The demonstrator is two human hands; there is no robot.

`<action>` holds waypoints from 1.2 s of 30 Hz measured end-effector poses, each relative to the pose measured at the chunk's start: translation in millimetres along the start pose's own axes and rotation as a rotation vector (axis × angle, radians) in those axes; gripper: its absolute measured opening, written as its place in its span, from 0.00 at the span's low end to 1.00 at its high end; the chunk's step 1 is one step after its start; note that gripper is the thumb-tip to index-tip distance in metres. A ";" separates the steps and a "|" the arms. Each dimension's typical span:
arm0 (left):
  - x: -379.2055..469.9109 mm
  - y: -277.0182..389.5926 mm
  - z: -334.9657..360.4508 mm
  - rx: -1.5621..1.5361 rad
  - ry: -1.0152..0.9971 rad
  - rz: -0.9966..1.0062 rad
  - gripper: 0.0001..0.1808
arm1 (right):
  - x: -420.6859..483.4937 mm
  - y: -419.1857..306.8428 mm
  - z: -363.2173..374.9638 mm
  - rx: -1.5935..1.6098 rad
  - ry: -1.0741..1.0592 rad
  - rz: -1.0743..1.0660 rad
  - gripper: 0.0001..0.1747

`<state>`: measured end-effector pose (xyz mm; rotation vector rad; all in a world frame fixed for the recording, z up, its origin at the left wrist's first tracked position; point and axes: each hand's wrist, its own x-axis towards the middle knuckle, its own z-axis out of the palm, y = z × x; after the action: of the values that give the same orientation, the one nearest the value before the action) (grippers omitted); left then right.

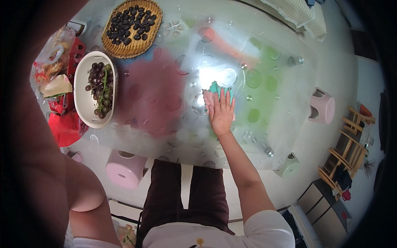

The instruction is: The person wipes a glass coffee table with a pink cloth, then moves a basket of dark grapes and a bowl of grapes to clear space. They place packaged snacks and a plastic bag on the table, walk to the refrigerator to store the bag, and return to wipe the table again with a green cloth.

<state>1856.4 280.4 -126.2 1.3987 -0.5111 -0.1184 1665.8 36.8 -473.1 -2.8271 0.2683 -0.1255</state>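
Note:
My right hand (221, 114) lies flat, palm down, on a folded cloth (214, 88) with green and pink sides. The fingers are slightly apart and point away from me. Beneath the cloth is a glossy table (149, 102) under a translucent cover patterned with circles, where a bright light reflection shows just beyond my fingertips. My left arm (43, 148) rises close to the camera along the left side, and its hand is out of view. To the left of the cloth stands a cream oval basket (79, 93) holding a bunch of dark and green grapes (100, 86).
A woven tray (121, 51) with dark oval pieces sits at the far left. Plastic bags of food (51, 71) and a red bag (65, 128) crowd the left edge. Stools stand around the table: pink (125, 170), pale pink (325, 107), green (290, 167). Wooden chairs (350, 148) are farther right.

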 end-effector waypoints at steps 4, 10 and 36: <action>0.7 0.3 -8.0 -0.051 0.041 -0.012 0.29 | 5.5 -62.9 -1.0 0.152 -0.320 -0.198 0.30; -67.5 -166.4 -14.1 0.503 0.312 -0.464 0.23 | 65.4 -116.7 36.2 0.183 -0.241 -0.772 0.29; -120.0 -276.5 -28.6 1.624 -0.594 -0.757 0.65 | 114.4 -75.5 21.4 0.287 -0.216 -0.677 0.22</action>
<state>1821.6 300.2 -426.3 3.1540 -0.5150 -0.8999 1793.0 91.2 -464.1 -2.4958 -0.7010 0.0025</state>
